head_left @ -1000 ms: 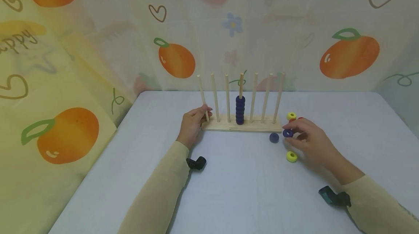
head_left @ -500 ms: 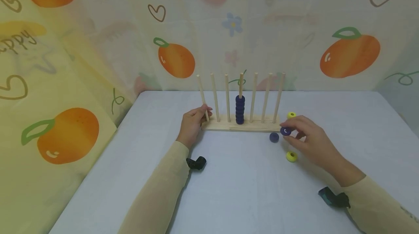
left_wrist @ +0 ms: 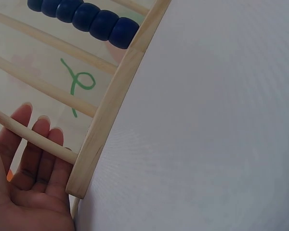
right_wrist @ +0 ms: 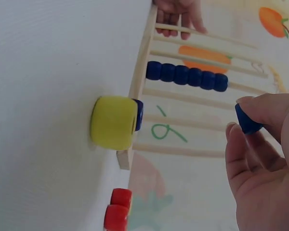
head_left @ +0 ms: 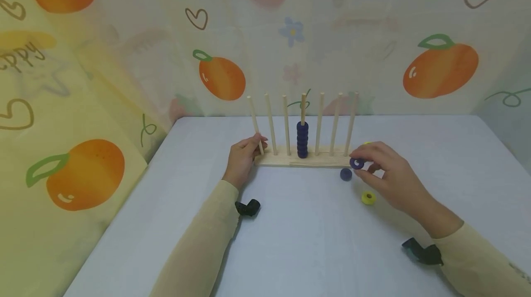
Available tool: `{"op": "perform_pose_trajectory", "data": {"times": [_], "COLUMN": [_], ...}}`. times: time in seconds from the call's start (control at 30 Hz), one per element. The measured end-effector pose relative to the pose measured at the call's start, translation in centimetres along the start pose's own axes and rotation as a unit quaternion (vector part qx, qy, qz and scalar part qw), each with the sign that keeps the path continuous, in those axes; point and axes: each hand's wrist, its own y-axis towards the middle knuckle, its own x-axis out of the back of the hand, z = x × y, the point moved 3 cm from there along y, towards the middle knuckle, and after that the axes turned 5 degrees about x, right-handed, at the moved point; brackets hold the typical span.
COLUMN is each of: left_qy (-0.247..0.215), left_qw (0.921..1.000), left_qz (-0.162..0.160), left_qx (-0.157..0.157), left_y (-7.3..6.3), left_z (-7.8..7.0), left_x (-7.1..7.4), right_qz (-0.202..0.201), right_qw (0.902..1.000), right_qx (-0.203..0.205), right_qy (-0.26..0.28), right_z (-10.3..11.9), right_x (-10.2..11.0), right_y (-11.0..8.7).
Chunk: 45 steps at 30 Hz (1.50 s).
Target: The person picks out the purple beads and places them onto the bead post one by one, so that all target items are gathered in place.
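A wooden peg rack with several upright pegs stands on the table. Its middle peg carries a stack of dark blue beads. At the rack's left end, my left hand holds the outermost peg between thumb and fingers, low near the base. My right hand pinches a loose blue bead between thumb and index finger, just off the rack's right end, its hole turned toward the head camera. Below it on the table lies another blue bead, close to the rack's front edge.
A yellow bead lies on the white table in front of my right hand. Another yellow bead is mostly hidden behind that hand. Red beads show in the right wrist view. A printed cloth hangs behind the table.
My right hand has moved slightly left and up with the blue bead, toward the rack's right end, covering the red beads in the head view. My left hand stays at the peg.
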Motion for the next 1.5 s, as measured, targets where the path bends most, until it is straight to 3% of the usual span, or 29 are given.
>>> {"op": "perform_pose_trajectory", "data": {"times": [0.27, 0.97, 1.5], "left_qy": [0.006, -0.003, -0.003], "left_qw": [1.0000, 1.0000, 1.0000], "left_qz": [-0.004, 0.001, -0.002], "left_qx": [0.000, -0.003, -0.001], "left_y": [0.0, 0.0, -0.2], "left_z": [0.2, 0.2, -0.1], "left_x": [0.1, -0.1, 0.0], "right_qz": [0.007, -0.030, -0.037], "right_qw": [0.9997, 0.9941, 0.9907], "right_qx": [0.010, 0.100, 0.131], "right_qy": [-0.022, -0.031, -0.006], "right_z": [1.1, 4.0, 5.5], "right_x": [0.4, 1.4, 1.3], "right_y": [1.2, 5.8, 9.2]}}
